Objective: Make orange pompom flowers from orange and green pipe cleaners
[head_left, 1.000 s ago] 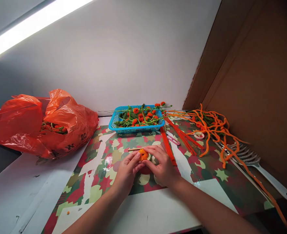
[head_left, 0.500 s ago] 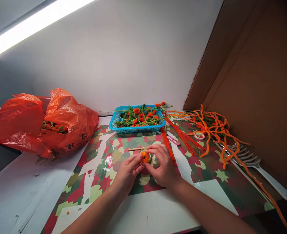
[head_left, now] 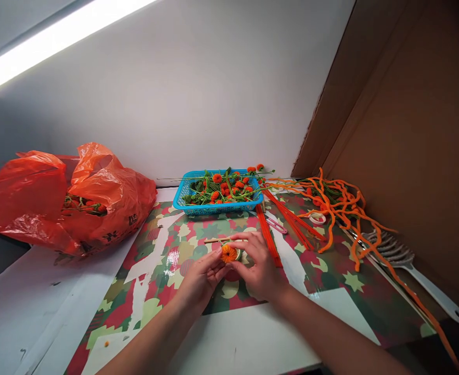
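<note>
Just above the patterned tabletop, an orange fluffy flower head with ridged petals sits between both hands. My left hand pinches its left edge with thumb and fingertips. My right hand curls around its right side, thumb below and forefinger above. A pale green rounded piece shows behind the flower, partly hidden by the right fingers. Right behind the hands lies a thin wooden stick. Farther back stands a blue plastic basket of orange flowers with green stems.
An orange plastic bag holding similar flowers stands at left. To the right lie red-orange strips, a pink clip, a tape roll, tangled orange fuzzy stems and a white-handled brush. A cardboard panel walls the right side.
The flower head has turned in my fingers, and its ridged round face now shows more fully. Both hands keep nearly the same place; the view has shifted very slightly.
</note>
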The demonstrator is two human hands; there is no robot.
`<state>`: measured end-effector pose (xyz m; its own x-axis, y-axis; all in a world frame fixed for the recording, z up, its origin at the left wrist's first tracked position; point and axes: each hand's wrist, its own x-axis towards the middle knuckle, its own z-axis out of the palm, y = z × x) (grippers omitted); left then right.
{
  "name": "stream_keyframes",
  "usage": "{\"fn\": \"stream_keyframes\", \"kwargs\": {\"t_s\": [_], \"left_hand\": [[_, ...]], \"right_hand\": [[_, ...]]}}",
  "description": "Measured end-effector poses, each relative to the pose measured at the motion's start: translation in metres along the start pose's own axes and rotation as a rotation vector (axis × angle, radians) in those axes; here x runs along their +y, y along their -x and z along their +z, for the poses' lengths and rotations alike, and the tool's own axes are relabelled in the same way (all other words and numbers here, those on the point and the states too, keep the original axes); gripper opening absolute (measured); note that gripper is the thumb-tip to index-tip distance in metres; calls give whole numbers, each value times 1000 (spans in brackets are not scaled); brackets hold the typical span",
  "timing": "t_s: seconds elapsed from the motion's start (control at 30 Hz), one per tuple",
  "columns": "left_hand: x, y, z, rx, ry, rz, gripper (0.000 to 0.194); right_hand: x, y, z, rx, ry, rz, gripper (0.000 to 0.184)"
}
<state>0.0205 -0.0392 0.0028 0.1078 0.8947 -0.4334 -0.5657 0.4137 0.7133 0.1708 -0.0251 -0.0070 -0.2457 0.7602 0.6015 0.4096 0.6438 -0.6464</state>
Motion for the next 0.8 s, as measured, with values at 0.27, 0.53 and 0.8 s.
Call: {"fn": "stream_keyframes", "kwargs": {"t_s": [0.27,0.53,0.8], "left_hand": [[0,12,6,-41,-278,341,33],[-1,17,5,-57,-478,461,29],[-1,21,8,-52,-503,674,21]], "right_hand": [[-3,-2,-3,158,-181,13,16],[1,3,-6,162,-137,-167,13],[-2,0,-6,-66,-620,134,37]]}}
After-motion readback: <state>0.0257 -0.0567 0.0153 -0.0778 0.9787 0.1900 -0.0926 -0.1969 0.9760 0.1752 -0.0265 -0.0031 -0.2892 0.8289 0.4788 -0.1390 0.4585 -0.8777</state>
